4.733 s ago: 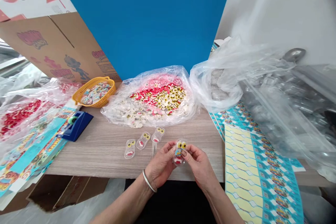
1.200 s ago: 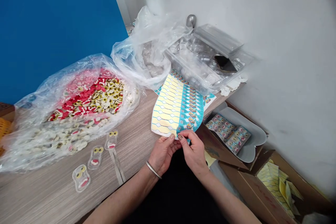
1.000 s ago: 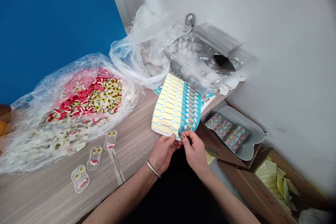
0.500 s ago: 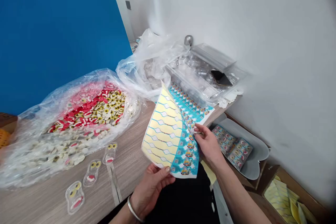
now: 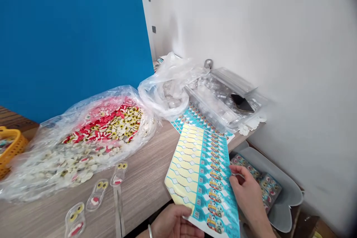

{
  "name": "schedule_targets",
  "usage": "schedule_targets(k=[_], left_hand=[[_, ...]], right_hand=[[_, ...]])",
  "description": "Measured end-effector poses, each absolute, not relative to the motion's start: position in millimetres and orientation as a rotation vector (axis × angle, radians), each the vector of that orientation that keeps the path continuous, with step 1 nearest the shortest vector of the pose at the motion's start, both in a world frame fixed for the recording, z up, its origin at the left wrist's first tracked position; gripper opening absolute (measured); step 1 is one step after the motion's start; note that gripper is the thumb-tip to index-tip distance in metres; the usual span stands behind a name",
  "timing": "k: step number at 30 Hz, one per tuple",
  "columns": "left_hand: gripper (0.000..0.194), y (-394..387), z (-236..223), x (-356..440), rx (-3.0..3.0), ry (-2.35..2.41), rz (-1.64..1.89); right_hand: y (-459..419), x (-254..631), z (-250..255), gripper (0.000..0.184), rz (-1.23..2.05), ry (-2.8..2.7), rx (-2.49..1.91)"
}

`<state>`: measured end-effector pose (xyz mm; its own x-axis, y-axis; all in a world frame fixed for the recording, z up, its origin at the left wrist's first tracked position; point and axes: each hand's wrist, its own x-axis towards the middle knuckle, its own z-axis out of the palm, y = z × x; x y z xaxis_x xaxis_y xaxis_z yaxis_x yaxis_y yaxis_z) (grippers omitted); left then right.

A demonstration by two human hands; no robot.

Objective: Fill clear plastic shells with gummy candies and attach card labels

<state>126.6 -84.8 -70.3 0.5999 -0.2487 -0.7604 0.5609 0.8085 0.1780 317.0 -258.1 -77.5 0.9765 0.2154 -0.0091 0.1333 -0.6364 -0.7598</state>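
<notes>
Wood-grain table point(image 5: 145, 208), label sheet point(image 5: 200, 182) flatter than before, left hand point(image 5: 175, 223), right hand point(image 5: 247, 193) holding.

Way through: a hand fits fine along the wood bench point(image 5: 145, 160) between the gummy packs point(image 5: 97, 195) and the label sheet point(image 5: 200, 182), from the front edge up to the candy bag.
Left side: that big candy bag point(image 5: 69, 160) blocks most of the bench, the packs lying right beside it.
Back right: the plastic bag point(image 5: 164, 98) and clear trays point(image 5: 220, 100) crowd the back edge, up against the white wall point(image 5: 292, 44).
Right edge: the sheet hangs out past it, above the gray tray point(image 5: 284, 200).
</notes>
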Motion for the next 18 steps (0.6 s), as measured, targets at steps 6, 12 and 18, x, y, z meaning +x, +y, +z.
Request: schedule_targets(k=[6,12,18], left_hand=[[0.024,-65.2,-66.8,149.2,0.44,0.905,-0.205],[0.026,-45.0,-72.3,178.6,0.604,0.856,0.063],[0.027,-60.2,-73.4,180.7,0.597,0.794,0.091]], right_hand=[[-198.7,347.7,-79.9,0.024,-0.129,-0.427,-2.194],[-154.0,374.5,-79.3,0.023,-0.238,-0.578,-2.167],[-190.2,300.3,-56.8,0.015,-0.086,-0.849,-2.15]])
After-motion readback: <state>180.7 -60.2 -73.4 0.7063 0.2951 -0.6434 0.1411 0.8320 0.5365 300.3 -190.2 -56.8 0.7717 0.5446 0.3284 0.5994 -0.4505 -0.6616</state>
